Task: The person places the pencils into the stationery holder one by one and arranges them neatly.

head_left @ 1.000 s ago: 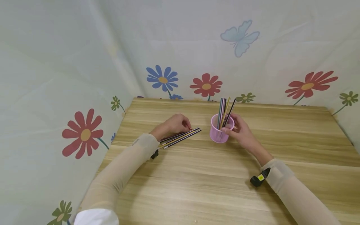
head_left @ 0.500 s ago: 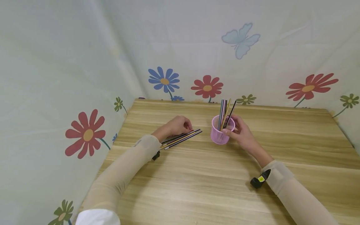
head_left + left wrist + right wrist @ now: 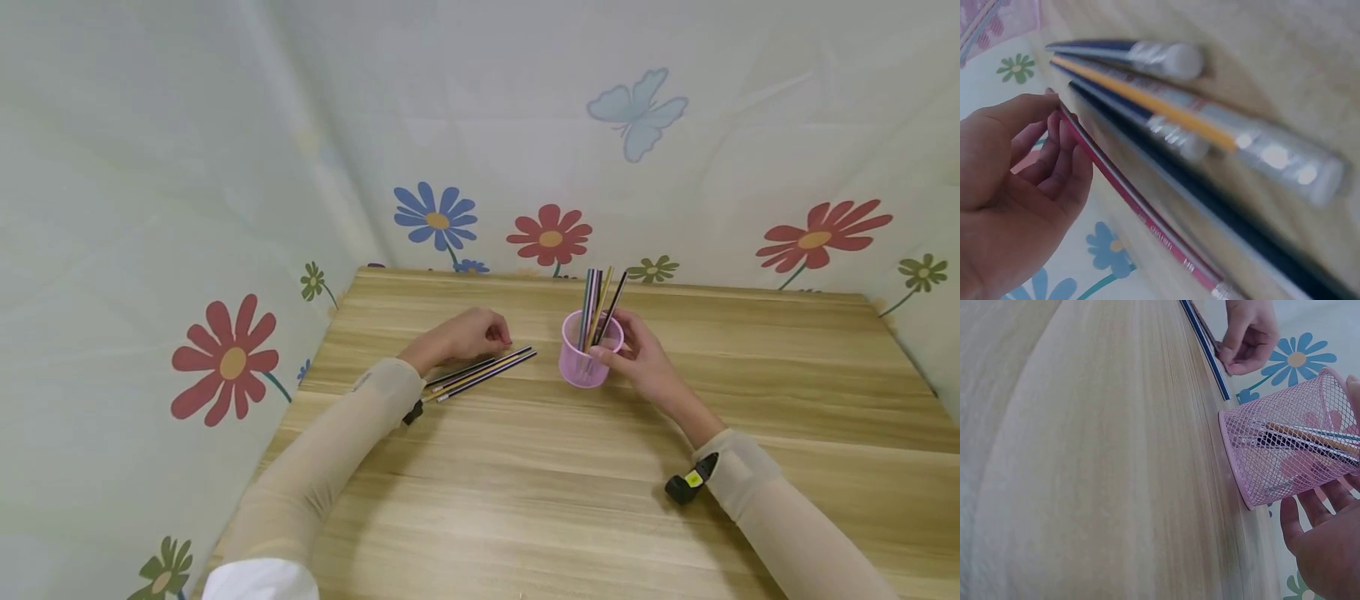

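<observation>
My left hand (image 3: 472, 335) pinches the pointed end of a red pencil (image 3: 1124, 186) between thumb and fingertips. Most of that pencil is hidden behind the hand in the head view. Beside it on the table lie several striped pencils (image 3: 487, 375), dark blue, yellow and black, their white-tipped ends toward the left wrist. With its thumb at the near rim and fingers behind, my right hand (image 3: 647, 360) holds a pink mesh pencil cup (image 3: 581, 369). Several pencils (image 3: 592, 300) lean upright inside the cup, teal, striped, yellow and black.
A wood-grain table (image 3: 570, 492) lies under both hands. Pale cloth walls (image 3: 480, 92) printed with flowers and a butterfly stand along the back and left of it. The wrists carry small black cameras (image 3: 684, 486).
My left hand has shifted slightly away from the loose pencils, with the red pencil in its fingers; more of a dark pencil shows below it. The right hand stays on the cup.
</observation>
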The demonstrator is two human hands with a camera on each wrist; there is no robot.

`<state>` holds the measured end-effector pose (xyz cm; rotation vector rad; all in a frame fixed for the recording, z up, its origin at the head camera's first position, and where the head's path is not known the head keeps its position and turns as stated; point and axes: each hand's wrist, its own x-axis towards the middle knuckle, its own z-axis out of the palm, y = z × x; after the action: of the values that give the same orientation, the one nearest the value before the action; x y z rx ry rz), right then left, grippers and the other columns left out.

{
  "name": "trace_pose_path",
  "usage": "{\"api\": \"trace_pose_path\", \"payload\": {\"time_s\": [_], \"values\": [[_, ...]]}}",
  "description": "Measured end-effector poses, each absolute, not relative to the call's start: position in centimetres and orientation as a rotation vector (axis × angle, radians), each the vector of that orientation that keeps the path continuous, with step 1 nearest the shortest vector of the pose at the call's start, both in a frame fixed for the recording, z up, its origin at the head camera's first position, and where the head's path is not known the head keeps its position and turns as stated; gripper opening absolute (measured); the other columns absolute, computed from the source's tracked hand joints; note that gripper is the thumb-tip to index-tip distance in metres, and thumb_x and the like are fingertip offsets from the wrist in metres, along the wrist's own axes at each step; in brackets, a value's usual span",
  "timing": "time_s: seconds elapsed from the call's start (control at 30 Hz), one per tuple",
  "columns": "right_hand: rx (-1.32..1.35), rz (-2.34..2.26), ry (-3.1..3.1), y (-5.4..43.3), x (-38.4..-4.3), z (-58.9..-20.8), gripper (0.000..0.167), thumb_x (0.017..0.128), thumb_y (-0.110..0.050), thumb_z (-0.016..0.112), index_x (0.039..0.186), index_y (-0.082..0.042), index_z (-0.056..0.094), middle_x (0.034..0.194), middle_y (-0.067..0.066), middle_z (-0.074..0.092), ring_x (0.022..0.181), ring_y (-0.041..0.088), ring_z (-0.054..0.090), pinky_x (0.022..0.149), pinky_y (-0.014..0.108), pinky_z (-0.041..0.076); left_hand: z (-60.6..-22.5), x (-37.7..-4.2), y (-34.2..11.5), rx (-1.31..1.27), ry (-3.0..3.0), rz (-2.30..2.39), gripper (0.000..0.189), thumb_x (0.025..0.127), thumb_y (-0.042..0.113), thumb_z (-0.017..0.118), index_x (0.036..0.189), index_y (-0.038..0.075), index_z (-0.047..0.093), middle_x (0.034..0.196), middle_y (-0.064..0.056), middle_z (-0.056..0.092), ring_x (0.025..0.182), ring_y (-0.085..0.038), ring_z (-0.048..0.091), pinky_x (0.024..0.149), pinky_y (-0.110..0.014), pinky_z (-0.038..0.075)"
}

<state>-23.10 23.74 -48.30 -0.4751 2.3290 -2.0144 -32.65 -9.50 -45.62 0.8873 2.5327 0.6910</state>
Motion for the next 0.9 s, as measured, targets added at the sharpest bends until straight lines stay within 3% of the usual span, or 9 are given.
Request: {"api": "trace_pose_path", "payload": {"time_s": [0.1, 0.3, 0.43, 0.7, 0.9], "values": [[-0.468, -2.017, 2.333, 23.7, -23.1, -48.3, 0.069, 0.1, -0.005, 0.073, 0.158, -0.002, 0.037, 0.157, 0.019, 0.048, 0.146, 0.031, 0.044, 0.116, 0.034, 0.044, -44.9, -33.0, -9.7, 0.879, 2.555, 0.755, 0.01, 0.103, 0.012, 0.069, 0.11, 0.01, 0.076, 0.101, -0.002, 0.071, 0.094, -0.02, 0.063, 0.087, -0.033, 0.055], [-0.469, -2.007, 2.337, 23.8, -23.1, -48.2, 0.069, 0.1, -0.006, 0.074, 0.158, -0.002, 0.036, 0.158, 0.019, 0.048, 0.147, 0.033, 0.044, 0.119, 0.045, 0.042, -43.0, -33.9, -9.9, 0.904, 2.581, 0.821, 0.017, 0.104, 0.012, 0.069, 0.117, 0.003, 0.074, 0.108, -0.005, 0.072, 0.1, -0.021, 0.068, 0.089, -0.036, 0.057], [-0.472, -2.0, 2.337, 23.8, -23.1, -48.2, 0.069, 0.1, -0.007, 0.074, 0.158, -0.002, 0.036, 0.157, 0.019, 0.048, 0.147, 0.033, 0.044, 0.118, 0.041, 0.043, -41.7, -34.0, -9.7, 0.961, 2.607, 0.877, 0.018, 0.103, 0.011, 0.071, 0.117, 0.001, 0.074, 0.108, -0.006, 0.073, 0.1, -0.021, 0.07, 0.088, -0.036, 0.059], [-0.467, -2.011, 2.333, 23.8, -23.1, -48.3, 0.07, 0.1, -0.006, 0.074, 0.159, -0.002, 0.037, 0.157, 0.018, 0.049, 0.145, 0.031, 0.045, 0.118, 0.046, 0.042, -39.2, -33.1, -8.7, 1.017, 2.603, 1.036, 0.015, 0.102, 0.013, 0.072, 0.115, 0.006, 0.075, 0.1, -0.001, 0.074, 0.093, -0.017, 0.07, 0.083, -0.031, 0.06], [-0.467, -2.013, 2.331, 23.8, -23.1, -48.2, 0.069, 0.099, -0.005, 0.074, 0.158, -0.002, 0.038, 0.156, 0.017, 0.05, 0.145, 0.031, 0.046, 0.119, 0.05, 0.041, -37.0, -31.9, -7.7, 1.061, 2.57, 1.12, 0.015, 0.102, 0.015, 0.073, 0.115, 0.007, 0.075, 0.102, 0.0, 0.074, 0.094, -0.015, 0.069, 0.087, -0.029, 0.059]]}}
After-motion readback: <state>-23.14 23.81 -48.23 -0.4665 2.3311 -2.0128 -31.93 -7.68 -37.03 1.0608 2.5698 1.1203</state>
